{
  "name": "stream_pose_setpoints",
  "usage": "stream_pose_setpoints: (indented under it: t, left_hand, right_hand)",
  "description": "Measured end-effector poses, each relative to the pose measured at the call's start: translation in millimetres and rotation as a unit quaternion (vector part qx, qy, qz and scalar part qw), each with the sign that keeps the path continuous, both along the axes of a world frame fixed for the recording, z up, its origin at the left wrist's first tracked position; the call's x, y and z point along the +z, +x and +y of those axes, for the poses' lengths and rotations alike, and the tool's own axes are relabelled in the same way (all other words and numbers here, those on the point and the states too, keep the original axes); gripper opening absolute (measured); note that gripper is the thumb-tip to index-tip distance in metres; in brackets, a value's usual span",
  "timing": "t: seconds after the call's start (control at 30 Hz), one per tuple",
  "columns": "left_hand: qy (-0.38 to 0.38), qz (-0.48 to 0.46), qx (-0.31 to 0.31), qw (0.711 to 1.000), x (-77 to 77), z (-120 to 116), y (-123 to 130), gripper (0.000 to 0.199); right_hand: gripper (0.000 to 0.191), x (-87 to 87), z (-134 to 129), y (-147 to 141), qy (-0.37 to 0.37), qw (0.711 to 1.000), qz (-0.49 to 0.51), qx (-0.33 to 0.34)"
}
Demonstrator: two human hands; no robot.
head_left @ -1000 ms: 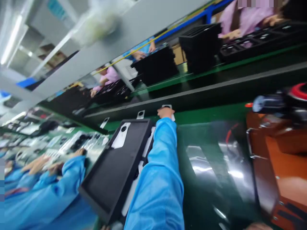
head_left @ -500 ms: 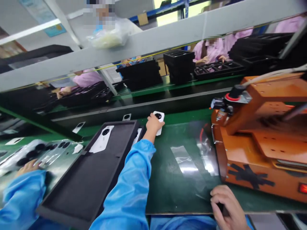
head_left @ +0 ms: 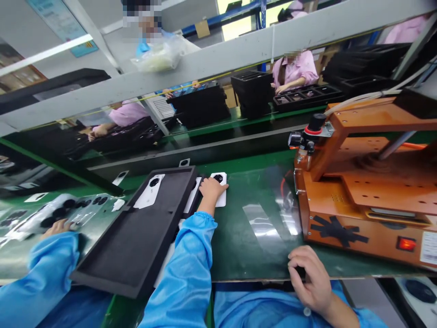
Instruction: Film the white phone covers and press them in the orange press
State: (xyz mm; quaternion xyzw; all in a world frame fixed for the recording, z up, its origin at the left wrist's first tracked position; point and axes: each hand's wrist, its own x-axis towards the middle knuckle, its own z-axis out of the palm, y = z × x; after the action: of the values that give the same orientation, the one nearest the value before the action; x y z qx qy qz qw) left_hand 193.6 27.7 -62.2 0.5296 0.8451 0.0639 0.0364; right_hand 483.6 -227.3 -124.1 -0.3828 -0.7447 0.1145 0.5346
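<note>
My left hand [head_left: 212, 187], in a blue sleeve, grips a white phone back cover [head_left: 221, 198] with a round black camera ring. Its fingers lie along the left side and the thumb on the right; the lower left of the cover is hidden. To the left, a black foam tray [head_left: 136, 246] holds another white cover [head_left: 149, 193] in its far end. More white covers [head_left: 191, 196] lie beside the tray, partly behind my sleeve. My right hand [head_left: 309, 275] rests near the table's front edge, fingers curled round toward the thumb, with nothing visible in them.
An orange press machine [head_left: 355, 200] stands at the right. Clear film strips [head_left: 261, 221] lie on the green table [head_left: 235, 255]. A co-worker's hand [head_left: 58, 228] is at the left by bagged parts [head_left: 64, 207]. Stacked black trays [head_left: 254, 93] and other people are beyond the rail.
My left hand has drawn the white phone back cover slightly nearer, close beside the tray. The camera view has shifted a little. My right hand stays curled near the edge.
</note>
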Motion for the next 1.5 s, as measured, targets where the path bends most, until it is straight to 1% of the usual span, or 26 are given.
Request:
stream_pose_setpoints:
  t: [0.07,0.1,0.17,0.23,0.3,0.33,0.37,0.43,0.47,0.5,0.57,0.63,0.7,0.73,0.77,0.8,0.83,0.87,0.9,0.93,1.03,1.1,1.17,1.27,1.43,1.5]
  left_hand:
    - [0.004,0.002,-0.014,1.000,9.2,-2,0,0.044]
    - [0.010,0.003,-0.021,1.000,15.1,-4,0,0.048]
    - [0.028,0.005,-0.040,0.999,28.8,-14,2,0.064]
    - [0.054,0.006,-0.063,0.997,40.5,-37,8,0.083]
    - [0.076,0.002,-0.101,0.992,44.4,-75,19,0.095]
    - [0.081,-0.001,-0.127,0.989,42.2,-99,26,0.099]
    - [0.089,-0.002,-0.169,0.982,37.4,-123,34,0.100]
    - [0.079,0.032,-0.232,0.969,22.2,-168,49,0.095]
    - [0.066,0.050,-0.247,0.966,13.4,-186,56,0.092]
    - [0.054,0.066,-0.252,0.964,5.2,-200,61,0.090]
    - [0.036,0.079,-0.244,0.966,-7.4,-216,65,0.094]
    - [0.037,0.075,-0.227,0.970,-13.4,-223,58,0.103]
    - [0.058,0.049,-0.233,0.970,-15.4,-229,40,0.101]
    - [0.072,0.022,-0.259,0.963,-16.4,-234,29,0.096]
    - [0.083,-0.014,-0.300,0.950,-18.1,-241,18,0.089]
    - [0.090,-0.050,-0.351,0.931,-20.9,-248,9,0.083]
    - [0.092,-0.080,-0.400,0.909,-25.0,-255,2,0.079]
    - [0.092,-0.099,-0.434,0.890,-30.1,-261,-2,0.076]
    - [0.095,-0.105,-0.452,0.881,-36.0,-267,-2,0.072]
    - [0.103,-0.101,-0.452,0.880,-42.1,-272,1,0.069]
    - [0.141,-0.081,-0.409,0.898,-56.5,-281,22,0.061]
    - [0.155,-0.074,-0.387,0.906,-60.0,-283,36,0.061]
    - [0.156,-0.081,-0.378,0.909,-59.4,-283,43,0.065]
    - [0.174,-0.102,-0.375,0.905,-57.6,-284,41,0.069]
    - [0.181,-0.091,-0.385,0.900,-61.9,-284,35,0.060]
    - [0.193,-0.084,-0.379,0.901,-64.5,-282,35,0.060]
  right_hand:
    - [0.016,0.2,0,-1,0.001,1.000,0.000,-0.008]
    - [0.016,0.3,0,-2,-0.001,1.000,-0.002,-0.010]
    - [0.017,0.5,1,-3,-0.003,1.000,-0.007,-0.011]
    - [0.017,1.6,0,-3,-0.008,1.000,-0.009,-0.009]
    - [0.016,4.9,-1,-4,-0.028,1.000,0.002,-0.011]
    - [0.013,7.8,-2,-5,-0.051,0.999,0.013,-0.012]
    - [0.010,11.6,-2,-7,-0.081,0.996,0.027,-0.012]
    - [0.005,21.4,-1,-13,-0.152,0.986,0.063,-0.003]
    - [0.006,26.8,1,-16,-0.188,0.979,0.083,0.008]
    - [0.009,31.9,5,-21,-0.223,0.969,0.100,0.021]
    - [0.015,40.1,17,-31,-0.293,0.946,0.129,0.045]
    - [0.020,44.7,31,-40,-0.351,0.923,0.149,0.057]
    - [0.021,46.6,43,-45,-0.383,0.907,0.164,0.058]
    - [0.021,47.2,49,-47,-0.390,0.904,0.169,0.054]
    - [0.020,47.8,54,-48,-0.394,0.902,0.170,0.047]
    - [0.019,48.6,58,-49,-0.397,0.901,0.167,0.041]
    - [0.018,49.4,63,-50,-0.400,0.902,0.160,0.035]
    - [0.017,50.2,68,-51,-0.403,0.903,0.149,0.028]
    - [0.015,50.8,73,-52,-0.403,0.905,0.134,0.023]
    - [0.013,51.0,79,-53,-0.399,0.909,0.118,0.017]
    - [0.011,49.5,96,-57,-0.370,0.925,0.089,-0.010]
    - [0.012,48.2,103,-58,-0.352,0.932,0.083,-0.026]
    - [0.014,48.4,107,-59,-0.347,0.934,0.077,-0.030]
    - [0.016,51.0,108,-60,-0.354,0.933,0.059,-0.017]
    - [0.011,51.7,101,-75,-0.370,0.929,0.010,0.029]
    - [0.008,50.1,98,-84,-0.364,0.930,-0.029,0.026]
